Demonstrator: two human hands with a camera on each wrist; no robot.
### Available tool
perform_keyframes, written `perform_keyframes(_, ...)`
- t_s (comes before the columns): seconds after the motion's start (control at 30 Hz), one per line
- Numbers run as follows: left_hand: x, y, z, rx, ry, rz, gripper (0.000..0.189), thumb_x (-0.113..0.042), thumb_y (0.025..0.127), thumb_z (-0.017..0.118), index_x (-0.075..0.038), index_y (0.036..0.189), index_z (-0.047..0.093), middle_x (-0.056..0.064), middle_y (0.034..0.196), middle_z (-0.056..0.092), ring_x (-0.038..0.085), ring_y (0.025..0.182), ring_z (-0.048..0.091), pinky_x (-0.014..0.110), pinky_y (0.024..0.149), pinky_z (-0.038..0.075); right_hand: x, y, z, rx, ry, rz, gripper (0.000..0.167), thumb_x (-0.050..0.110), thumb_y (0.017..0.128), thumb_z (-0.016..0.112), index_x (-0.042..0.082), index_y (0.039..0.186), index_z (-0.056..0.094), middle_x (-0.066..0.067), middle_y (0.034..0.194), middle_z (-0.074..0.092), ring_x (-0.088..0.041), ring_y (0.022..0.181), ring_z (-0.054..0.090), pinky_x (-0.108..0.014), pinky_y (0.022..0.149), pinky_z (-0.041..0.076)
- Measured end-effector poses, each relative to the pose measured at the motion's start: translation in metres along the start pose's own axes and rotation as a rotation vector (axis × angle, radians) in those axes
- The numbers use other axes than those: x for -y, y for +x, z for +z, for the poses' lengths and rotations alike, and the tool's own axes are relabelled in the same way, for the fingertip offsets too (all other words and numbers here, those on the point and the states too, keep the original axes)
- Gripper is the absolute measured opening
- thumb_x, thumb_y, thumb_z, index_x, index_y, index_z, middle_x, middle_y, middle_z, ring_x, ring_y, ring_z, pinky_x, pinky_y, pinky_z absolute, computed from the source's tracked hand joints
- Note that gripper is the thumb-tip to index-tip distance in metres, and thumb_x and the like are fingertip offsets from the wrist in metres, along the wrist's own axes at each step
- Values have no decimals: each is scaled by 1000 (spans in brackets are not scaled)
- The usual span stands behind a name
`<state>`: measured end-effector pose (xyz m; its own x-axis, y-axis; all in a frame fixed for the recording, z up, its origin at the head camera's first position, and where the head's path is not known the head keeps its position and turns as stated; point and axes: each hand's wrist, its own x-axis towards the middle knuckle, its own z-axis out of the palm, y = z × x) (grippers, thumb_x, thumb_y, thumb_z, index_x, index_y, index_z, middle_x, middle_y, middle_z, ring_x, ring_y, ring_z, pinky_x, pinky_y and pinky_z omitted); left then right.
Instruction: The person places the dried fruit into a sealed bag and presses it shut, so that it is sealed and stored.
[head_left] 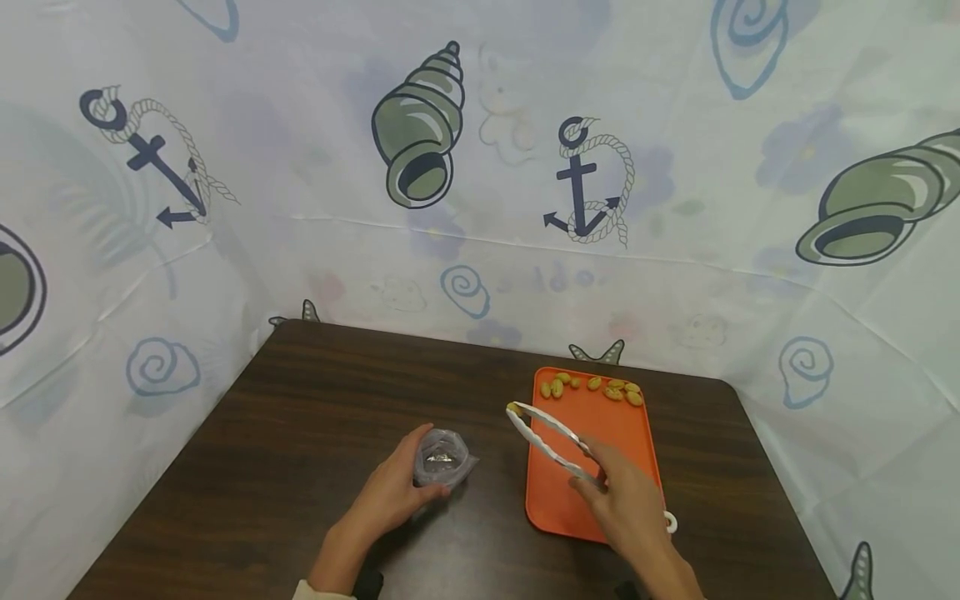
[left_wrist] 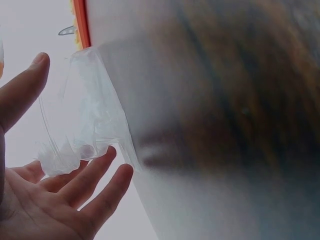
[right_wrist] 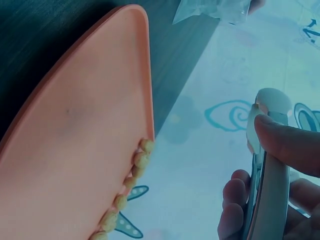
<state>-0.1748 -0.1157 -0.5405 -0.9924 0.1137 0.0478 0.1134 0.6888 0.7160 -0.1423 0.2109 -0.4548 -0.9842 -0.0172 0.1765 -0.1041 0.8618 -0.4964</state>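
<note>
My left hand (head_left: 382, 492) is curled round a clear plastic bag (head_left: 459, 468) that stands with its mouth up on the table. In the left wrist view the fingertips lie against the bag's side and the thumb stands away from it. My right hand (head_left: 630, 504) grips white-tipped tongs (head_left: 552, 455) over the orange tray (head_left: 558, 508). A small yellowish oval piece (head_left: 515, 409) is pinched at the tongs' tips, left of the tray. Several similar oval pieces (head_left: 614, 392) lie along the tray's far edge, also seen as a row of pieces (right_wrist: 141, 159) in the right wrist view.
The dark wood-grain table (head_left: 300, 400) carries the bag at its middle and the tray to the right. A patterned white cloth (head_left: 337, 275) hangs behind and beside the table. A white ring (head_left: 671, 522) shows beside my right wrist.
</note>
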Motion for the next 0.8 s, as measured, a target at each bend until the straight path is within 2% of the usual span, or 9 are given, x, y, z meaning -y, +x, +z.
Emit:
perform_keyframes(0.23, 1, 1, 0, 1, 2, -4, 101, -31, 74, 94, -17, 157, 38, 12, 153, 53, 36, 134, 57, 58, 105, 47, 3, -1, 7, -20, 7, -61, 59, 23, 80, 89, 22, 135, 67, 10, 81, 59, -4, 63, 45, -24, 57, 36)
perform_keyframes(0.47, 0, 2, 0, 9, 8, -17, 100, -32, 75, 94, -18, 157, 38, 11, 154, 52, 36, 134, 57, 58, 105, 47, 9, -3, 16, -43, -27, -146, 57, 21, 78, 90, 23, 131, 69, 9, 95, 69, -1, 70, 50, -24, 62, 40)
perform_keyframes(0.8, -1, 1, 0, -7, 10, -8, 100, -30, 74, 94, -17, 156, 39, 11, 153, 53, 35, 133, 58, 57, 104, 48, 15, -8, 27, -30, -22, -200, 55, 22, 78, 91, 23, 129, 70, 5, 117, 75, 1, 75, 60, -29, 69, 52)
